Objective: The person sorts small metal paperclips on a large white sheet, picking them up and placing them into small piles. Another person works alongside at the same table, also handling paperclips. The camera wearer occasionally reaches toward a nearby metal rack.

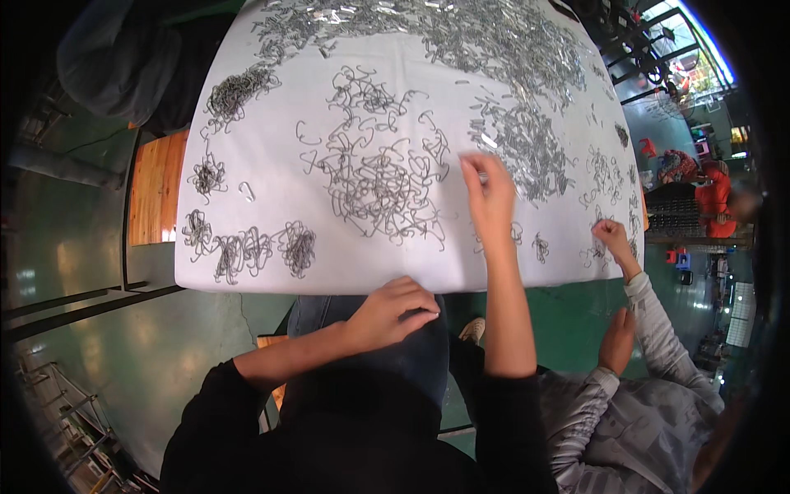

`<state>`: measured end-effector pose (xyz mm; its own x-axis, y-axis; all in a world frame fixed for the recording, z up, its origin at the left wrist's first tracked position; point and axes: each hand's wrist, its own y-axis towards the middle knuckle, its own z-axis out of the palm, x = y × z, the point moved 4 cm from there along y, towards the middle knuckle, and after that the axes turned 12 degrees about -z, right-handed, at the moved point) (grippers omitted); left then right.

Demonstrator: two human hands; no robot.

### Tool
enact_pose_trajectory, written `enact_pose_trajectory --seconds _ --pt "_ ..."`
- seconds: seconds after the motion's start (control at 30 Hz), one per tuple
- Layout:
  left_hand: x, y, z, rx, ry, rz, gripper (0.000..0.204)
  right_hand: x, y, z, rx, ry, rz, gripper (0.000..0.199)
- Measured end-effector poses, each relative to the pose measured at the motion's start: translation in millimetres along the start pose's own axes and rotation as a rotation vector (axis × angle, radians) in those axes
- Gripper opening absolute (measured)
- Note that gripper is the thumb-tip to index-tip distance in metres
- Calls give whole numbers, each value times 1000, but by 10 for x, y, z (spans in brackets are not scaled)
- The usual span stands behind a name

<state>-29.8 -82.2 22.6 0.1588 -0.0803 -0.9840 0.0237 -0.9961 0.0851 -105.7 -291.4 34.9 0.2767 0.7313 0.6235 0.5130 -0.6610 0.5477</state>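
Observation:
My right hand [491, 191] reaches over the white-covered table [288, 144], between a loose heap of bent wire hooks [383, 185] and a spread of small narrow grey metal pieces [527, 144]. Its thumb and fingertips are drawn together; whatever they may hold is too small to make out. Close to the body, at the table's near edge, my left hand [393, 311] is closed with curled fingers. Its grip is hidden, so I cannot see what is inside. Smaller bunches of hooks [243, 253] lie near the front left corner.
Another dark clump of hooks [237, 95] sits at the table's left side. On my right a co-worker's hand [611, 237] is over the same table, beside scattered hooks [605, 177]. A wooden bench [156, 189] stands beyond the left edge.

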Motion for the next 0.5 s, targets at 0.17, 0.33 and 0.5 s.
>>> enact_pose_trajectory --seconds 0.17,0.33,0.5 --pt "0 -41 2 -13 19 -18 13 -754 1277 825 309 -281 56 13" --pt "-22 -139 40 -10 37 -60 13 -951 1504 1137 771 -527 123 21" --pt "-37 -174 98 -4 3 -28 14 -847 1100 841 637 -470 177 21"
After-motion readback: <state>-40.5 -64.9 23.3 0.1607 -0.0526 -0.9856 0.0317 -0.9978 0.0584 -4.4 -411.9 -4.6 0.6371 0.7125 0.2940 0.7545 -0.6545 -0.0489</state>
